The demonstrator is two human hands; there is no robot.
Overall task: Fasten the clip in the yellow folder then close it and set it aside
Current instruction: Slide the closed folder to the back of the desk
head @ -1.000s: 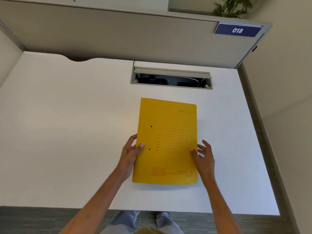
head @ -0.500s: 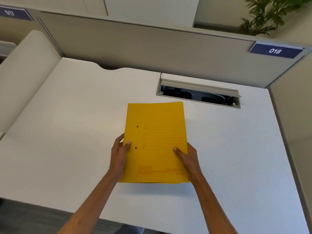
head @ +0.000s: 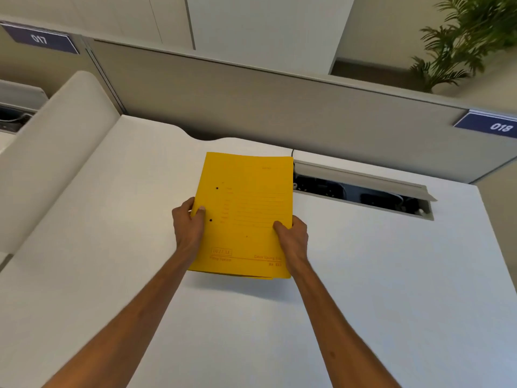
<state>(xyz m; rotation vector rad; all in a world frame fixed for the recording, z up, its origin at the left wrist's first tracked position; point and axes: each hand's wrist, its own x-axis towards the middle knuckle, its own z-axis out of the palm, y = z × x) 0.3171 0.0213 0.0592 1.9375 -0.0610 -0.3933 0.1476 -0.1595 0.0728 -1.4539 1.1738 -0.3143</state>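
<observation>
The yellow folder is closed, its printed front cover facing up, with two small holes near its left edge. Both hands hold it above the white desk, and its shadow falls on the desk below its near edge. My left hand grips the left edge, thumb on top of the cover. My right hand grips the right edge lower down, thumb on the cover. The clip inside is hidden.
An open cable tray slot is sunk in the desk just right of the folder's far corner. A grey partition runs along the back, with signs 017 and 018. A curved side panel bounds the left. A plant stands behind.
The folder lay flat on the desk under both hands; now both hands grip its edges and have lifted it up and away from me. The camera has tilted up and leftward.
</observation>
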